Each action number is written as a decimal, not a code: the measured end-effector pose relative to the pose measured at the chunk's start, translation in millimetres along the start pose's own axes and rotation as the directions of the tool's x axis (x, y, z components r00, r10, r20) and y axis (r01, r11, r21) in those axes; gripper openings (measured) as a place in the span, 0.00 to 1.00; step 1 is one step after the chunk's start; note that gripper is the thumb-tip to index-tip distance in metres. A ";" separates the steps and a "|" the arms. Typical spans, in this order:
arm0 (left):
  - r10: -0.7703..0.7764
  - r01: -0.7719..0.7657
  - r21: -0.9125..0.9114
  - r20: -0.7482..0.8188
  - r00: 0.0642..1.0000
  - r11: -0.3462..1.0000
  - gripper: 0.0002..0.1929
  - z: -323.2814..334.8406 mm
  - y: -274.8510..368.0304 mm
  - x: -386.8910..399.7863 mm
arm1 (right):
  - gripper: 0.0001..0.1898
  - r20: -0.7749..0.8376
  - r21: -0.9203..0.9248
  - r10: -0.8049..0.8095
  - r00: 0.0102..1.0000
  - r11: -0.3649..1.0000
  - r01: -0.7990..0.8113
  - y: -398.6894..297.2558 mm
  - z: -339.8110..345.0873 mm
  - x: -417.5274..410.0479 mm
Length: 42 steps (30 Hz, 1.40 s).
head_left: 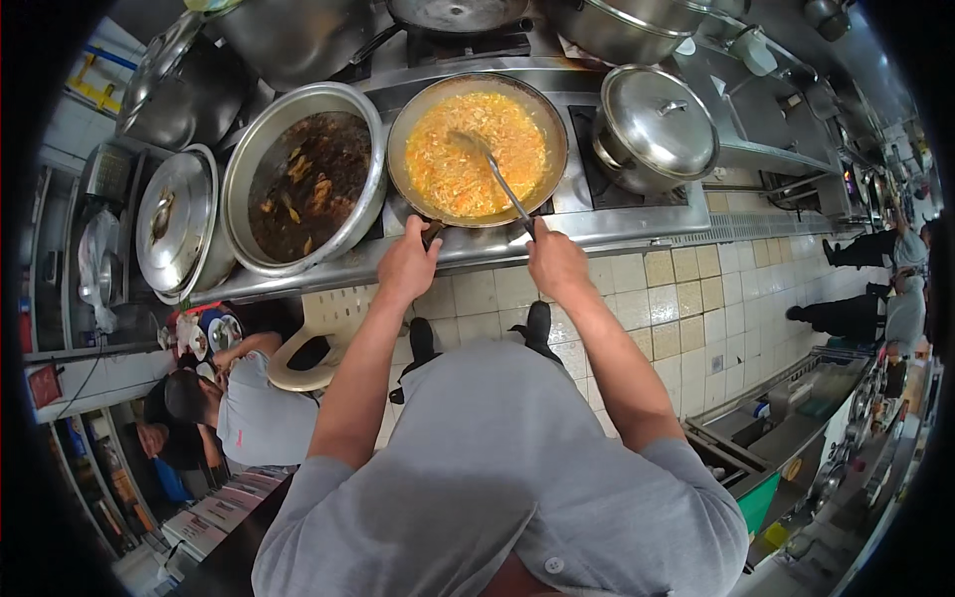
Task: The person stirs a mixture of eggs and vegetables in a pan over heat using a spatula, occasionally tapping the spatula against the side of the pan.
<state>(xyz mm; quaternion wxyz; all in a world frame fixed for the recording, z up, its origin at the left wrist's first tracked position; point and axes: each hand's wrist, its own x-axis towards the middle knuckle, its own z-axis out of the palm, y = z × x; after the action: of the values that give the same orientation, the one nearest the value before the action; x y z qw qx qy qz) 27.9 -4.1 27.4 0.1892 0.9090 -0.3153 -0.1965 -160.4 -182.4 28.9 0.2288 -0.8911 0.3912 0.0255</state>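
A wide frying pan point(558, 160) sits on the steel stove in front of me, filled with an orange-yellow shredded mixture point(466, 168) in liquid. Its short dark handle is gripped by my left hand point(406, 261) at the near side. My right hand point(558, 263) holds a metal ladle or cooking spoon point(501, 179) by its dark-ended handle. The head of that utensil lies partly sunk in the mixture near the pan's middle. Just left of the pan stands a large aluminium pot point(242, 175), with dark brown liquid and browned pieces point(306, 190) inside.
A lidded steel pot point(656, 127) stands right of the pan, and another lidded pot point(177, 224) at far left. Behind are a dark skillet point(459, 13) and big pots. A plastic chair point(328, 336) and seated people point(257, 403) are at left. Other people point(873, 317) stand far right.
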 end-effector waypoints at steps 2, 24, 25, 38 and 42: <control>-0.029 0.029 -0.001 0.024 0.999 1.000 0.20 0.1 -2.7 -0.2 | 0.23 0.135 -0.065 -0.019 0.991 0.997 0.028 8.7 -30.8 -17.3; 0.017 -0.017 -0.029 0.004 1.000 0.999 0.20 4.6 -7.5 1.3 | 0.16 -0.098 0.169 -0.109 0.989 0.978 0.125 16.2 -6.0 76.1; 0.014 -0.014 -0.033 0.010 1.000 0.999 0.20 4.2 -7.5 1.2 | 0.17 -0.061 0.055 -0.075 0.995 0.995 0.078 11.2 -13.6 58.6; 0.016 -0.015 -0.034 0.040 0.999 0.999 0.20 1.3 -7.6 0.8 | 0.18 -0.237 0.432 0.127 0.963 0.902 -0.013 80.9 -45.0 -39.7; 0.025 -0.024 -0.011 0.032 0.999 1.000 0.20 0.3 -6.8 3.0 | 0.15 -0.129 0.503 0.086 0.988 0.864 -0.009 78.1 12.1 6.2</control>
<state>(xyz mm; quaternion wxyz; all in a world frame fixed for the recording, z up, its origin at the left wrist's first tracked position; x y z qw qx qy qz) 33.4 -1.2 23.2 0.1913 0.9007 -0.3284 -0.2106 -209.8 -227.4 -13.5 0.4219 -0.7907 0.4220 -0.1368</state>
